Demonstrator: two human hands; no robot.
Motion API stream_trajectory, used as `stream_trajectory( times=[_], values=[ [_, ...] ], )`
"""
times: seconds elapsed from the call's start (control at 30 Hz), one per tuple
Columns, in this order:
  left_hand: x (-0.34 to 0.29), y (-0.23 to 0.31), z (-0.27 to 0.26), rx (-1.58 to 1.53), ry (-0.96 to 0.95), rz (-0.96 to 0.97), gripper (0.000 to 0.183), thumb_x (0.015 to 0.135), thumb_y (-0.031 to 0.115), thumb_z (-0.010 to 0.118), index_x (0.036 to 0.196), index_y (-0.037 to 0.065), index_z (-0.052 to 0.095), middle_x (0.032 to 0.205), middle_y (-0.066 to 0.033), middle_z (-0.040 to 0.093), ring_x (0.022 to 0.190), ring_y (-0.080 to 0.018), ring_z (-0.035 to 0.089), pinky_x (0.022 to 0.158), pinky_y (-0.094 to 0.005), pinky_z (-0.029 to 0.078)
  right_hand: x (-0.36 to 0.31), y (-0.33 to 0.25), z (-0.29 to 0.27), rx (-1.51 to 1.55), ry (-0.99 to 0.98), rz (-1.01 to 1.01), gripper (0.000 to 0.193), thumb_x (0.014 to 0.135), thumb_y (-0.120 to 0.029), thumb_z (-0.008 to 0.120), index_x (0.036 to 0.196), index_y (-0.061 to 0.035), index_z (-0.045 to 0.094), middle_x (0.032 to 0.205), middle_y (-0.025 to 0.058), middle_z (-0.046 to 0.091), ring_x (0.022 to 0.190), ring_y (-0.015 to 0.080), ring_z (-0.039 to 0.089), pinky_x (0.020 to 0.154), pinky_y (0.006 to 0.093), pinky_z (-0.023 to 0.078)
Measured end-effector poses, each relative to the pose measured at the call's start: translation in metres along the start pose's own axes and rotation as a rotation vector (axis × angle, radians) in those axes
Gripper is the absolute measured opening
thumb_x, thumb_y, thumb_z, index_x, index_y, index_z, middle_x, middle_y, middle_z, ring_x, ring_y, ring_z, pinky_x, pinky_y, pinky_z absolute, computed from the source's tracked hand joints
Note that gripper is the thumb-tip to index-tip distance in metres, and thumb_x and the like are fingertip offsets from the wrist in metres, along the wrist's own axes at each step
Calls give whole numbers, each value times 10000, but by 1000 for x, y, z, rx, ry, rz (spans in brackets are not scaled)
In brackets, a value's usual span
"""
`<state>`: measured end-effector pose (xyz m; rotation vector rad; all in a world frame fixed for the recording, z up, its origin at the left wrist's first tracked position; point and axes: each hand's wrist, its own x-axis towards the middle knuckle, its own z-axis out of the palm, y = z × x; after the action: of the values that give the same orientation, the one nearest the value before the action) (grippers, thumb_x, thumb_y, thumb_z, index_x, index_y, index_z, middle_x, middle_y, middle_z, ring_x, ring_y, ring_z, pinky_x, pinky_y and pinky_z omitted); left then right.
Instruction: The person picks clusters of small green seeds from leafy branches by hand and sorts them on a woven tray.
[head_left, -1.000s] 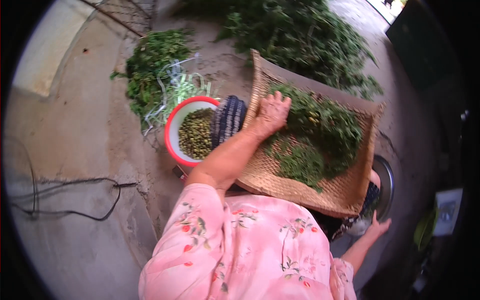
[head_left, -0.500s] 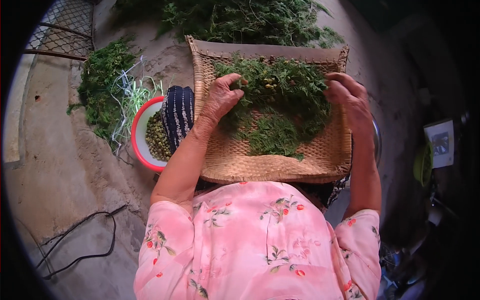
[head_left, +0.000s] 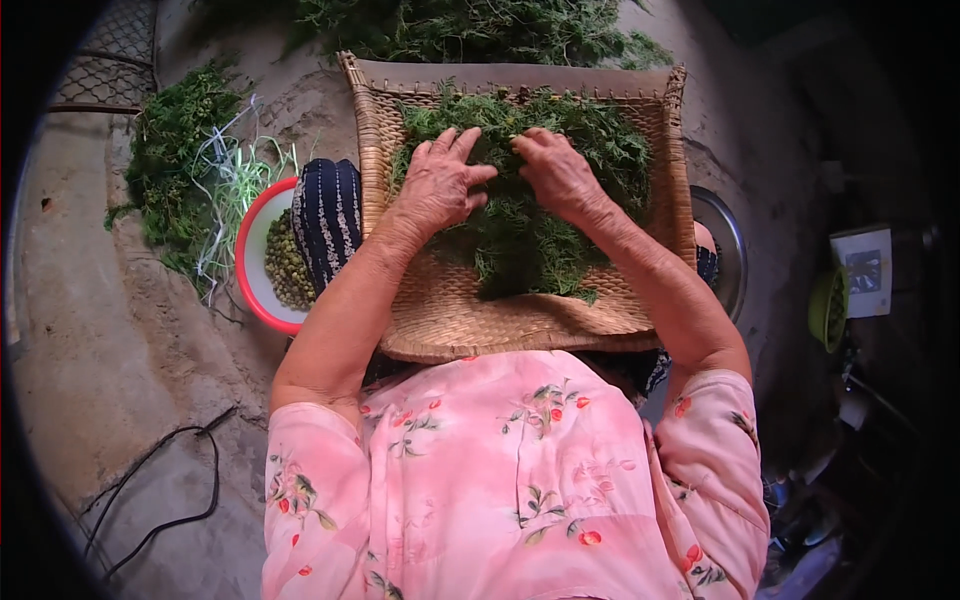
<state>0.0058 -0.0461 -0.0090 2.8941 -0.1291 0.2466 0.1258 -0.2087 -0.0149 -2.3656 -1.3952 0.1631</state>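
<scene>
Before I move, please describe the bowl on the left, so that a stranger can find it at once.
Start at the woven tray in the middle. Left of it, just past the dark striped cloth, is the bowl. Its red rim and white inside set it apart from the grey basin at the tray's right.

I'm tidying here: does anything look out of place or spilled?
Pale plastic-looking strips lie tangled beside greenery, left of the red-rimmed bowl, looking like litter. A black cable loops loosely across the floor. No spill shows.
</scene>
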Motion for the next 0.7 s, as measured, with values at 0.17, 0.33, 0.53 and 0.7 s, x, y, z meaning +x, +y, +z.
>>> stream_trajectory(
  times=[0.17,0.33,0.53,0.7],
  values=[
    [8,-21,10,-135,-163,-357,505,734,31,581,1221,121,482,1356,-163,366,1207,-331,404,967,-399,378,-33,-14,15,-256,-210,-211,318,744,-66,536,1058,-35,570,1341,198,340,1193,351,390,867,416,435],
    [17,-33,1,-119,-162,-558,388,737,-23,502,1111,72,539,1069,-166,520,1021,-339,511,860,-411,438,-38,-28,-16,-253,-631,-170,219,791,-113,556,1001,-67,596,1162,121,483,1087,308,460,741,386,482],
    [11,-33,0,-8,241,-478,281,772,76,569,1048,110,604,1060,-116,564,999,-315,531,837,-388,451,-7,-25,-16,-97,-453,-93,183,756,-193,606,834,-29,585,855,153,576,821,317,586,682,407,496],
    [1,-19,11,86,-31,-184,299,738,173,655,1036,153,637,1291,-121,449,1209,-296,396,981,-397,331,-7,-33,27,-64,-24,-217,466,728,-186,658,1143,-52,495,1213,180,440,1162,367,399,909,460,381]
  ],
)
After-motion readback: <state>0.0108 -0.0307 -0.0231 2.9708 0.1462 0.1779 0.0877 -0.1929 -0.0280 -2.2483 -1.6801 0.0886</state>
